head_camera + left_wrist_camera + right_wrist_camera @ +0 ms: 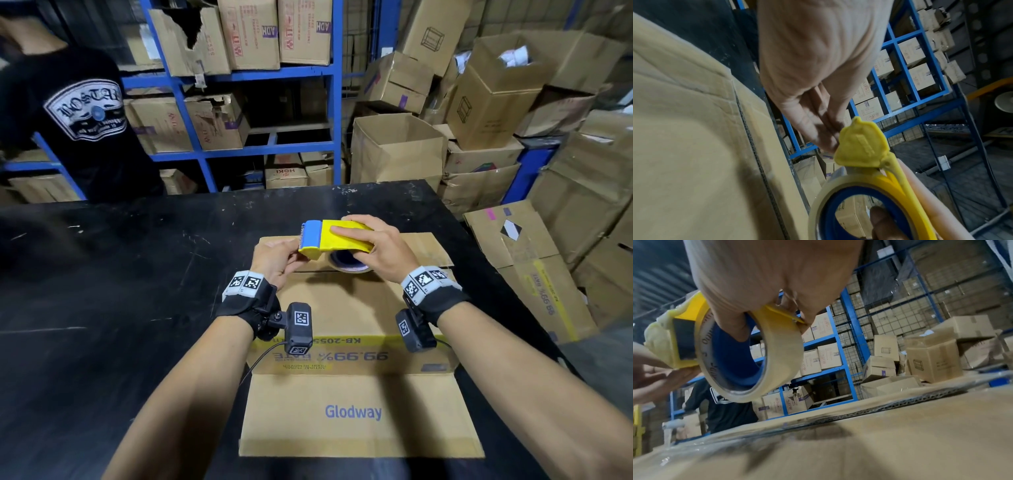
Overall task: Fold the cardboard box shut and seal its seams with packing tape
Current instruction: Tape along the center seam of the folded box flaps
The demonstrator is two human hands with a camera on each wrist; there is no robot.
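A brown cardboard box [342, 308] lies on the black table [102, 291], with its near flap marked "Glodway" folded out toward me and a far flap lying flat behind. Above the box my right hand [380, 246] grips a yellow tape dispenser [339, 236] that has a blue cutter end. The thumb is hooked through the blue core of the tape roll [777, 353]. My left hand [277, 257] pinches the dispenser's cutter end [859, 146], where tape is bunched up. In the right wrist view, the box top [879, 443] shows a seam with a corrugated edge.
A person in a black printed T-shirt [85, 113] stands at the table's far left. Blue shelving [329, 85] full of cartons lines the back. Loose cartons [496, 102] are piled to the right, down to the table's right edge.
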